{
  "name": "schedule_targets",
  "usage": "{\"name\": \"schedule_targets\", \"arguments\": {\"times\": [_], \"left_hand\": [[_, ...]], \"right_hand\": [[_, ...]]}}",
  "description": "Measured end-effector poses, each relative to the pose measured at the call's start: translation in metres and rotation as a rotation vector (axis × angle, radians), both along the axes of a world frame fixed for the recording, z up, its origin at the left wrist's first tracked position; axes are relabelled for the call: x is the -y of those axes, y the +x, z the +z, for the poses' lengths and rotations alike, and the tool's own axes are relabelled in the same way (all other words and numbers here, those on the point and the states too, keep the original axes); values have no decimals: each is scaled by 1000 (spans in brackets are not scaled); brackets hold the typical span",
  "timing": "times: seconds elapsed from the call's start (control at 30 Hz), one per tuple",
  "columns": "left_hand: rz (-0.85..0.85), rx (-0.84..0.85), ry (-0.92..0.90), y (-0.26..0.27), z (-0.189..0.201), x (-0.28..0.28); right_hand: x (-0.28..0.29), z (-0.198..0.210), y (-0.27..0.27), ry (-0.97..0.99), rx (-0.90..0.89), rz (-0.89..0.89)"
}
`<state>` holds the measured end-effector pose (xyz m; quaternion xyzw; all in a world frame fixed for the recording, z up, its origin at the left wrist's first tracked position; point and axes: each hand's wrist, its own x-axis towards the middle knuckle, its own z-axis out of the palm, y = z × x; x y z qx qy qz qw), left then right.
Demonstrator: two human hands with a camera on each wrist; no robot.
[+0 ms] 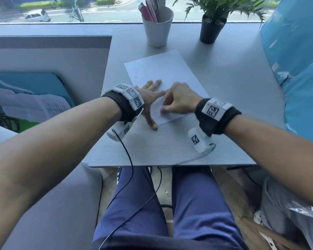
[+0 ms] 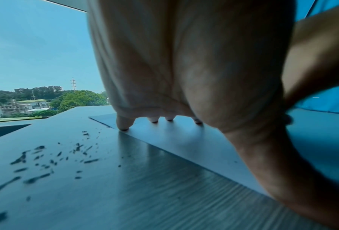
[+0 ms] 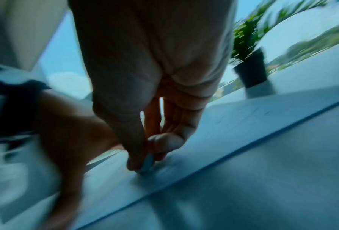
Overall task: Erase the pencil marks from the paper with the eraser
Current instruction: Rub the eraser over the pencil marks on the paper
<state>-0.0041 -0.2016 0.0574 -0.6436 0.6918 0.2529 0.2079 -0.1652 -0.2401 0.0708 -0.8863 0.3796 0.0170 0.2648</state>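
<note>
One sheet of paper is laid askew on the bench, its long axis running from the near edge toward the far left corner. It is pinned by the left hand, fingers spread flat. One eraser is pinched upright on the paper's near part by the right hand.

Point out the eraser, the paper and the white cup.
eraser (image 3: 147,163): right wrist view, the blue edge showing between the pinching fingertips.
paper (image 1: 163,69): head view, bare far half of the sheet.
white cup (image 1: 157,31): head view, its outer wall.
</note>
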Motion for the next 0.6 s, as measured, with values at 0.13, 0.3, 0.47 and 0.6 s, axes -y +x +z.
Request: {"name": "schedule_targets", "arguments": {"times": [0.13, 0.3, 0.47, 0.6], "left_hand": [[6, 20, 20, -3, 3, 1], [-15, 53, 56, -6, 4, 4], [-10, 100, 66, -14, 7, 6], [-2, 100, 63, -16, 9, 7]], "right_hand": [[21, -1, -4, -35, 88, -199], [9, 0, -3, -15, 4, -67], [3, -1, -1, -15, 23, -92], [16, -1, -9, 11, 32, -132]]}}
